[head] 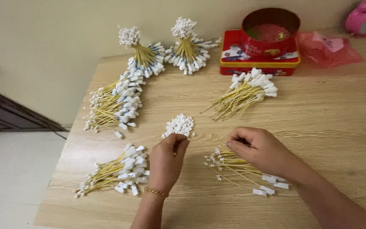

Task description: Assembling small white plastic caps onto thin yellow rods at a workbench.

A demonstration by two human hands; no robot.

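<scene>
My left hand (166, 163) reaches to the near edge of a small heap of loose white plastic connectors (179, 125), its fingertips pinched together on one of them. My right hand (259, 150) rests over a loose bundle of thin yellow wires with white end plugs (238, 169), thumb and forefinger closed on the wires' ends. Another bundle of yellow wires with white plugs (115, 171) lies just left of my left hand.
More wire bundles lie on the wooden table (331, 123): a big pile at the left (115, 104), one at centre right (244, 93), two tied upright bunches at the back (142, 53) (187, 46). A red round tin (270, 32) sits on a red box (259, 59); a pink bag (325, 48) lies beside it.
</scene>
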